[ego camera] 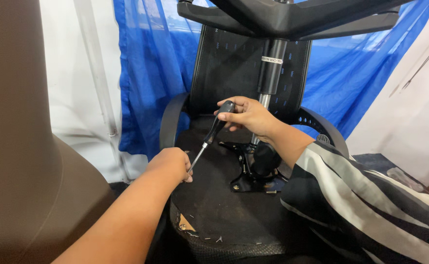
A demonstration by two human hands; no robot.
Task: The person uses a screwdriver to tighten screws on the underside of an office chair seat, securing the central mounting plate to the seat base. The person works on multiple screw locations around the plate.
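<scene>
L hand (170, 164) curled in loose fist, knuckles up, forearm bare, reaching fwd from lower left. R hand (246, 115) higher and further fwd, fingers wrapped closed in a grip, wrist bent, striped sleeve to mid-forearm.

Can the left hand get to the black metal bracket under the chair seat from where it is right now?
Probably yes. The left hand rests on the upturned seat underside at the screwdriver tip, and the metal bracket lies just beside it with bare seat between. Only the slanted screwdriver, gripped by the right hand, crosses nearby.
</scene>
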